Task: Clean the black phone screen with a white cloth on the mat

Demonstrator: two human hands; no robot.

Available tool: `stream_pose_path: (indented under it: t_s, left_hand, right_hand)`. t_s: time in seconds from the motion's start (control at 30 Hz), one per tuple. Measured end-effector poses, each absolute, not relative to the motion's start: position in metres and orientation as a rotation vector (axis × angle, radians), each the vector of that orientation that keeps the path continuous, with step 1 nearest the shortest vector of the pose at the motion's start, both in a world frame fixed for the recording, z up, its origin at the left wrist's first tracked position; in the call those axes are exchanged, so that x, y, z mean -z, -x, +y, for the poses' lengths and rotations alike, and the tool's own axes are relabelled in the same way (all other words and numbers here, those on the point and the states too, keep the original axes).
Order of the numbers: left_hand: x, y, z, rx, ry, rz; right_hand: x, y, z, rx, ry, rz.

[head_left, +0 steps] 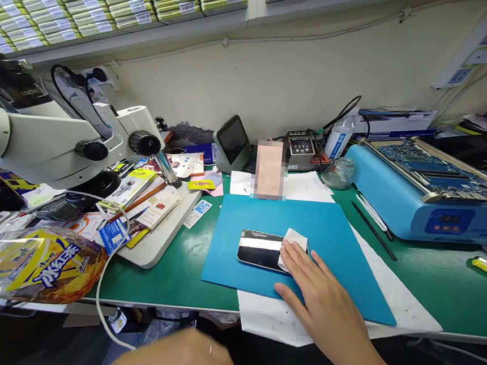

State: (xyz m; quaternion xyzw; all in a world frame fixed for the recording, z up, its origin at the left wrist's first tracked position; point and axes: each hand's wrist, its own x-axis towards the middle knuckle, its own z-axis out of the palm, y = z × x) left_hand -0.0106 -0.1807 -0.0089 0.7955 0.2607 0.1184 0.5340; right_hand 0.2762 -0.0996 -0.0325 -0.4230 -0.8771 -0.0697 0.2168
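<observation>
On the blue mat (278, 217), near its middle, I have a smartphone (258, 256) lying flat with its dark glass up, a bright band running along the glass. Over its right end sits a folded white wipe (296, 239), and my right hand (321, 294) presses it down with the fingers laid out straight and close together. The thumb stands apart over the mat, so I read this as pressing rather than gripping. My left hand (185, 359) is a blur at the bottom edge of the view, short of the mat; its fingers are hidden, and I cannot tell whether it is clenched, loose or holding anything.

As for progress, I judge the wiping to be under way: the wipe is on the glass and the left part of the phone lies uncovered. Whether that part is already clean I can't make out from where I sit, and what the wipe covers is out of sight. Finishing the glass seems to be what is left. The black pen-like tool (373, 231) lies apart on the green worktop (175, 281), beside the blue heating station (399, 207), with neither hand near it; the microscope (55, 143) stands off to the left.
</observation>
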Motion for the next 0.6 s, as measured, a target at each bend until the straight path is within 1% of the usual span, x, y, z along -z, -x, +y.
stream_pose_path:
  t_s: [0.07,0.1,0.17,0.27,0.33,0.43,0.6]
  left_hand:
    - [-0.027,0.009,-0.149,-0.438,-2.084,0.807]
    - [-0.038,0.007,-0.131,-0.48,-2.206,0.883]
    - [-0.044,0.001,-0.096,-0.504,-2.412,1.004]
    - [-0.032,-0.006,-0.054,-0.441,-2.617,1.002]
    - [-0.021,-0.009,-0.04,-0.409,-2.659,0.971]
    - [-0.011,-0.009,-0.035,-0.424,-2.653,0.947]
    - [-0.009,-0.002,-0.036,-0.476,-2.569,0.957]
  right_hand:
    - [0.032,-0.277,-0.099,0.195,1.155,-2.422]
    - [0.032,-0.277,-0.099,0.191,1.147,-2.416]
    - [0.032,-0.278,-0.1,0.173,1.143,-2.402]
    - [0.031,-0.279,-0.102,0.144,1.15,-2.388]
    - [0.031,-0.279,-0.104,0.132,1.154,-2.379]
    - [0.03,-0.278,-0.106,0.121,1.157,-2.355]
    - [0.029,-0.278,-0.103,0.058,1.149,-2.304]
